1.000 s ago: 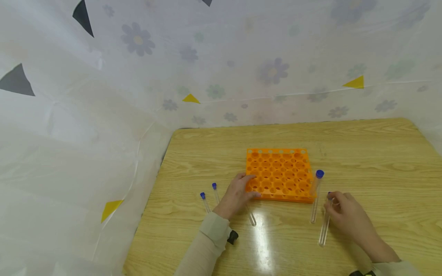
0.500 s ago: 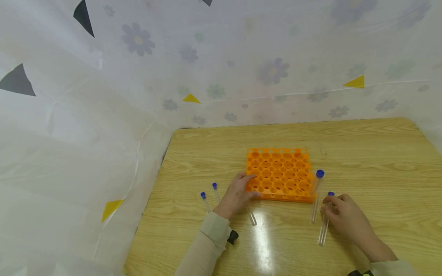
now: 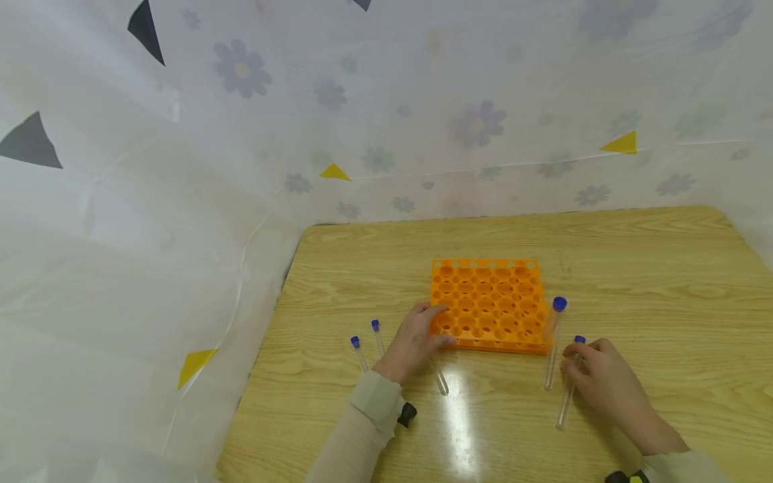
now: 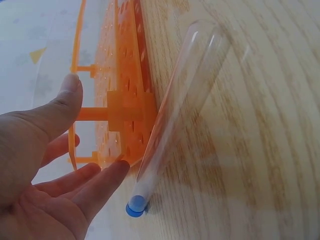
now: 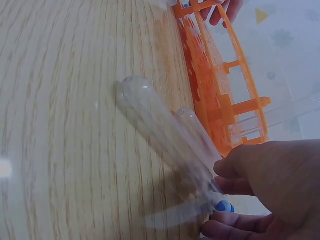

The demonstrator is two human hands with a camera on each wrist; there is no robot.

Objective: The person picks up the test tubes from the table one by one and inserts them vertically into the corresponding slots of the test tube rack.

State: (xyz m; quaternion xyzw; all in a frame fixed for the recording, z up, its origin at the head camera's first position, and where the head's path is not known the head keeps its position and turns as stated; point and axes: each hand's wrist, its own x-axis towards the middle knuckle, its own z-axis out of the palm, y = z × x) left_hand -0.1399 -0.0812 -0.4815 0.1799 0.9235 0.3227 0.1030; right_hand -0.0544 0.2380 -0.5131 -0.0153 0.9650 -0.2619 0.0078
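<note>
At the left end of the orange test tube rack (image 3: 489, 305), my left hand (image 3: 415, 341) holds on, its thumb over the top plate in the left wrist view. My right hand (image 3: 606, 379) pinches a clear test tube (image 3: 566, 406) just below its blue cap (image 3: 580, 339). That tube's round end points toward me, close over the table. Another clear tube (image 5: 192, 122) lies beside it, near the rack. One tube (image 5: 290, 115) stands in the rack's front right corner, its blue cap (image 3: 559, 304) up. Beside my left hand lies a capped tube (image 4: 185, 95), mostly hidden in the head view.
Two blue-capped tubes (image 3: 379, 339) (image 3: 359, 355) lie left of my left forearm, partly covered by it. The wood-grain table (image 3: 664, 282) ends at a pale flowered sheet (image 3: 483, 154) behind and on the left.
My right fingers have slid a little down from the blue cap and now hold the tube lower. The tube has tilted slightly. My left hand and the rack stay put.
</note>
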